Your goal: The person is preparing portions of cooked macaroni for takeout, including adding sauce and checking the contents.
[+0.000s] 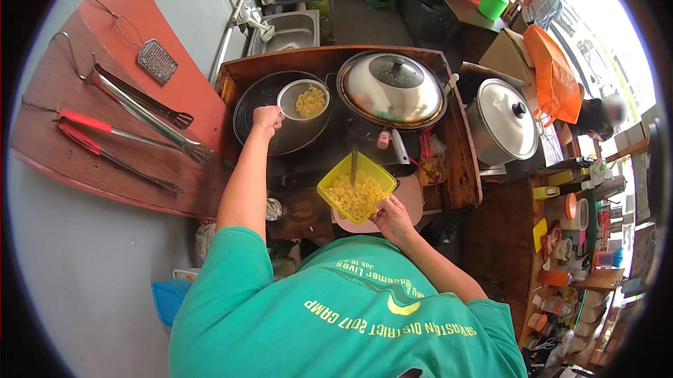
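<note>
My left hand is closed around the handle of a round mesh strainer. Some cooked macaroni lies in the strainer, which is over a wide black pan. With fingers and thumb at its near right corner, my right hand grips a square yellow plastic container. More macaroni fills its bottom, and a dark-handled utensil stands in it, its lower end hidden. Part of a pink board shows beneath the container.
A lidded wok stands right of the pan, inside a wooden surround. Beyond it is a large lidded pot. Tongs and a grater hang on the left board. Two people are at the far right.
</note>
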Demonstrator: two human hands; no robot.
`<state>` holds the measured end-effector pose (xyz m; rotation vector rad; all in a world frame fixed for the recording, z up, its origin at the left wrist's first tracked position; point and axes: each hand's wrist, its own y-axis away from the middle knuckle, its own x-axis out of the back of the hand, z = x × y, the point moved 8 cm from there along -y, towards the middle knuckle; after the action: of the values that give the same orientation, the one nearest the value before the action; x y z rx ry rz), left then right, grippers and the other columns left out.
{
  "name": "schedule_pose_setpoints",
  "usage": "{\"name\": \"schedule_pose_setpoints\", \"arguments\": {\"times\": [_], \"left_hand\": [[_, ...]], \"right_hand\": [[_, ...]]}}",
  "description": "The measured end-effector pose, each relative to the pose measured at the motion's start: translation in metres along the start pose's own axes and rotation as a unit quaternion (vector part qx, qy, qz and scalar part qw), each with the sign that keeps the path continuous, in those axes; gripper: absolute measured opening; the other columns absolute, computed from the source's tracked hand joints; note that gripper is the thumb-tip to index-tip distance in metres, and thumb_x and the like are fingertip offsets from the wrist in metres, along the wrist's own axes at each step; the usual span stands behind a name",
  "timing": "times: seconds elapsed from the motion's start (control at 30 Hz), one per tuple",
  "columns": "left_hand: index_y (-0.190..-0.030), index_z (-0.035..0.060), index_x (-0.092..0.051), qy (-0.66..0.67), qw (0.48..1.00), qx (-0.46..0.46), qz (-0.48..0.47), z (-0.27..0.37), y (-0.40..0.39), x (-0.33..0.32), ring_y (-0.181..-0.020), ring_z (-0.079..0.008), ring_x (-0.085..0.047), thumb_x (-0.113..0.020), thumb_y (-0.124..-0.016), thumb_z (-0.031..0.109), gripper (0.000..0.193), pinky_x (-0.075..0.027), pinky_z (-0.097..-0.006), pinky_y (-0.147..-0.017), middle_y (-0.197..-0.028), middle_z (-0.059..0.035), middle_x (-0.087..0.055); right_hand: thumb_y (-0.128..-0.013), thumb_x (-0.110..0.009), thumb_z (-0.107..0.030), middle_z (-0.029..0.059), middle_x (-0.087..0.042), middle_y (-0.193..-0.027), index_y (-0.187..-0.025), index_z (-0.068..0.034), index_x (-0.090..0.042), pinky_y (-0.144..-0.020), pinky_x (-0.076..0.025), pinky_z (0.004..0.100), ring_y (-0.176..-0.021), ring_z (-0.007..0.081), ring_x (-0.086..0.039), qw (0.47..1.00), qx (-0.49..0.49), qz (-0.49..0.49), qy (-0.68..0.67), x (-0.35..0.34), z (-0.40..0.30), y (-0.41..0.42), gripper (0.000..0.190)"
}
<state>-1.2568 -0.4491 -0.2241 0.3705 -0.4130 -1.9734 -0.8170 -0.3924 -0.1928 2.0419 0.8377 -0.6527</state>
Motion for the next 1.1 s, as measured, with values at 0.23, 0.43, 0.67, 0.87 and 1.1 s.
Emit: {"name": "schedule_pose_setpoints", "arguments": {"times": [0.23,0.43,0.67,0.87,1.1], "left_hand": [[-0.066,-0.0035,-0.061,0.004,0.995,-0.080,0.055,0.034,0.011,0.020,-0.041,-0.0104,-0.039,-0.049,-0.086,-0.001,0.023,-0.021,-0.0275,-0.037,-0.056,-0.0072,-0.051],[-0.087,-0.0079,-0.072,-0.200,0.912,-0.209,0.289,0.054,-0.034,0.117,-0.080,-0.0343,-0.073,-0.056,-0.087,0.013,0.027,-0.056,-0.0429,-0.069,-0.089,-0.0242,-0.072],[-0.093,-0.0047,-0.072,-0.519,0.793,-0.194,0.253,0.080,0.004,0.084,-0.095,-0.0419,-0.068,-0.061,-0.084,0.012,0.021,-0.055,-0.0488,-0.082,-0.098,-0.0268,-0.070],[-0.084,0.0004,-0.073,-0.588,0.752,-0.257,0.151,0.068,0.026,0.034,-0.092,-0.0404,-0.068,-0.062,-0.085,0.015,0.018,-0.055,-0.0490,-0.082,-0.090,-0.0246,-0.070],[-0.080,0.0001,-0.073,-0.377,0.919,-0.101,0.056,0.024,0.000,0.035,-0.052,-0.0235,-0.064,-0.055,-0.090,0.009,0.022,-0.046,-0.0370,-0.046,-0.069,-0.0156,-0.067]], "right_hand": [[-0.091,-0.059,-0.003,0.0005,-0.062,-0.084,-0.097,-0.007,-0.059,-0.074,-0.055,0.0290,-0.068,0.0095,-0.057,1.000,-0.008,-0.002,0.001,-0.001,0.004,-0.001,0.007],[-0.092,-0.059,-0.004,0.0004,-0.062,-0.083,-0.096,-0.007,-0.059,-0.073,-0.054,0.0287,-0.068,0.0096,-0.057,0.999,-0.025,-0.021,0.012,-0.011,0.008,-0.002,0.006],[-0.090,-0.056,-0.002,0.0003,-0.061,-0.086,-0.103,-0.008,-0.058,-0.076,-0.054,0.0301,-0.071,0.0101,-0.058,1.000,-0.017,-0.011,0.011,0.006,0.006,-0.003,0.014],[-0.093,-0.059,-0.005,0.0001,-0.062,-0.086,-0.097,-0.008,-0.058,-0.077,-0.055,0.0310,-0.070,0.0094,-0.058,1.000,-0.003,0.003,0.007,0.008,-0.003,0.001,0.006],[-0.092,-0.059,-0.004,0.0010,-0.062,-0.087,-0.097,-0.008,-0.057,-0.079,-0.056,0.0334,-0.072,0.0110,-0.059,1.000,0.000,0.005,0.001,0.009,-0.006,-0.002,0.007]]}}
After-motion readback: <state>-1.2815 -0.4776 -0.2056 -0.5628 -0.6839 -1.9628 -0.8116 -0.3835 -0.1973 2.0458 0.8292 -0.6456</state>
